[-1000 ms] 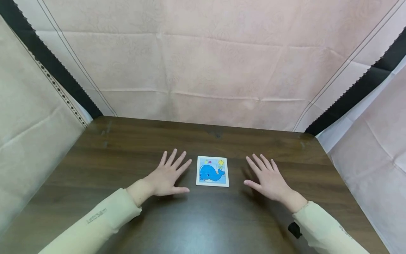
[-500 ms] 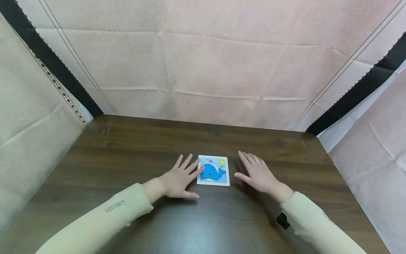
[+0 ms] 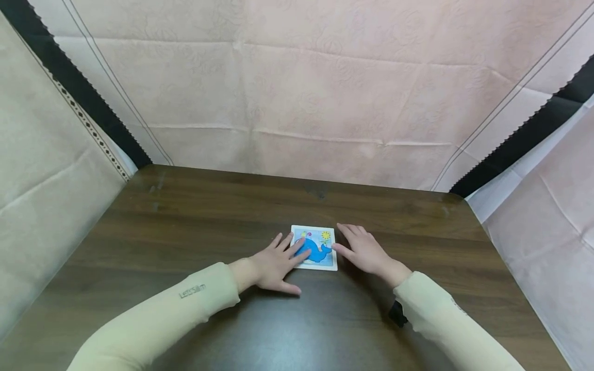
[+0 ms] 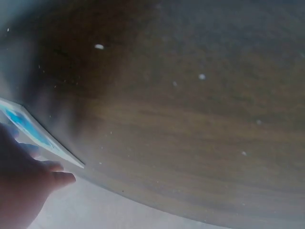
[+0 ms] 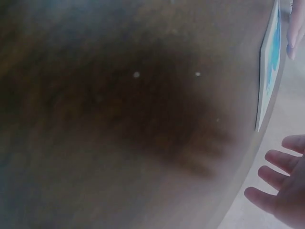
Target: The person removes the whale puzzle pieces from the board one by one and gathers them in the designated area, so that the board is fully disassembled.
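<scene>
Head: whale picture (image 3: 320,252) flat on brown table (image 3: 209,221). My left hand (image 3: 274,265) spread wide over its left side, contact unclear; my right hand (image 3: 364,253) has its thumb at the right edge. Left wrist: picture partly behind my fingers. Right wrist: fingers straight, slightly apart.

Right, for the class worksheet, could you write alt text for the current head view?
A person's left hand is spread partly over a white-bordered whale picture on a brown table; the right hand is at the picture's right edge. Pale creased sheeting rises behind.
</scene>
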A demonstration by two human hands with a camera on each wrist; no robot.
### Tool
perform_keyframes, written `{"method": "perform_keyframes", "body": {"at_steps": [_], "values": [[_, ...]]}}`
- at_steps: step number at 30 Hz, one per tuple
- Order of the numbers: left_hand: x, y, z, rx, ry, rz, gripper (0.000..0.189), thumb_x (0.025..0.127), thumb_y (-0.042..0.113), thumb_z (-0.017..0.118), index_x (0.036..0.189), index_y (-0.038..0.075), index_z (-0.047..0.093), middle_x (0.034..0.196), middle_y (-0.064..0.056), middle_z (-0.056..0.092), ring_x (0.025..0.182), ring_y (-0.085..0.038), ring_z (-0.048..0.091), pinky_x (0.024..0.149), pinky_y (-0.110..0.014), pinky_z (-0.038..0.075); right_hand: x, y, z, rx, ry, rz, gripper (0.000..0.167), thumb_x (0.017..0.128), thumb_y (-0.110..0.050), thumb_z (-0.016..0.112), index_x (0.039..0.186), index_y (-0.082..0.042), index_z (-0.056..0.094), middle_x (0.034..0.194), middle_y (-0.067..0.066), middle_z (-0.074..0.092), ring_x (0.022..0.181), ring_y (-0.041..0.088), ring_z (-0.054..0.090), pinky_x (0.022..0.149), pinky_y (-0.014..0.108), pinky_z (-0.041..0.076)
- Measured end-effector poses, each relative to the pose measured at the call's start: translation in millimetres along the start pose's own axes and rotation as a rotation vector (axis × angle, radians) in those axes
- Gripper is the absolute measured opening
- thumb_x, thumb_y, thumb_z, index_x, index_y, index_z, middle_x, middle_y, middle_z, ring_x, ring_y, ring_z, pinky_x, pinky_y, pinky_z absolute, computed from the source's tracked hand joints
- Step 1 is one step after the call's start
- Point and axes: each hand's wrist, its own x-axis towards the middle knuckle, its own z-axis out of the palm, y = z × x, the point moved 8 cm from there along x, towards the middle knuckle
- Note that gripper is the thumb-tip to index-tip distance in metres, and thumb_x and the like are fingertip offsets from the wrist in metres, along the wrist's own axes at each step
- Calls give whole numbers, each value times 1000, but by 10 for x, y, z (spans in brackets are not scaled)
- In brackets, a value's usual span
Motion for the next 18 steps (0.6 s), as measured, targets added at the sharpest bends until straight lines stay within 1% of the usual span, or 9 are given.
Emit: {"method": "perform_keyframes", "body": {"at_steps": [3,8,14,18], "values": [[21,8,16,8,-13,-7,90,81,75,40,151,25,13,160,-5,4,146,-36,1,116,-54,6,47,-3,28,-37,-2,7,65,92,-46,53,140,-5,42,141,18,44,130,37,38,104,59,32],[45,15,44,32,-25,-14,90,81,75,40,151,25,15,159,-5,7,146,-35,4,117,-53,8,106,-22,90,-81,-9,9,65,89,-48,56,137,-6,46,139,18,46,128,36,40,104,57,34],[69,13,53,45,-31,-13,90,82,75,39,151,24,15,159,-5,7,146,-32,5,117,-52,7,140,-51,134,-95,-16,1,62,89,-47,58,134,-5,50,138,19,46,127,36,40,103,57,35],[79,8,49,45,-38,-14,90,82,75,38,151,24,14,159,-4,6,146,-31,5,117,-52,7,163,-52,146,-92,-15,10,60,88,-46,58,133,-6,52,138,19,46,126,36,40,104,56,34]]}}
